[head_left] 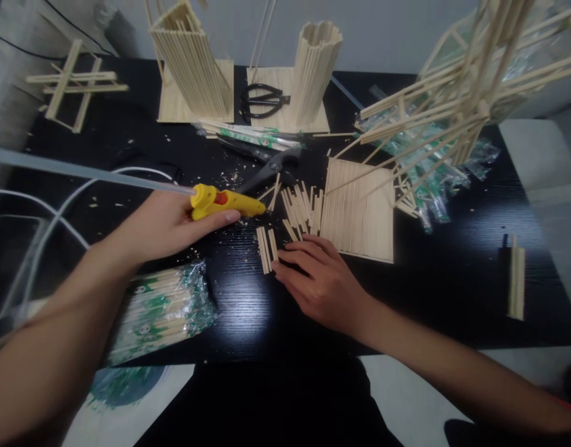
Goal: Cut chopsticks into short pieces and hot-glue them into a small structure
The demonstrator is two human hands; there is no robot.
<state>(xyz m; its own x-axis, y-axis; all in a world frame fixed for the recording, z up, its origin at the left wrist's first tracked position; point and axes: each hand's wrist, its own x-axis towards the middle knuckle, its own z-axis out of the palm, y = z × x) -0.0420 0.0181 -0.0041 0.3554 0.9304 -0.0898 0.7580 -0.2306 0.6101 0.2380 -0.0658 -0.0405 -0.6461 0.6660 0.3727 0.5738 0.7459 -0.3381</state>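
Observation:
My left hand [173,226] is wrapped round a yellow hot glue gun [229,203], its thumb along the side. A long translucent glue stick [94,174] runs out of its back, and its nozzle points right. Below the nozzle, a few short wooden sticks [263,251] lie side by side on the black table. My right hand [325,279] has its fingertips closed at the lower end of the rightmost short stick [273,242]. Beyond those fingers is a loose pile of short cut sticks [298,208], beside a flat square panel of sticks [360,208].
Two stick towers [187,68] [317,71] stand on square bases at the back, with black scissors [264,101] between them. Dark cutters [271,164] lie mid-table. Packaged sticks [164,310] sit front left. A stick frame [453,118] rises at right. A white cable [61,214] loops at left.

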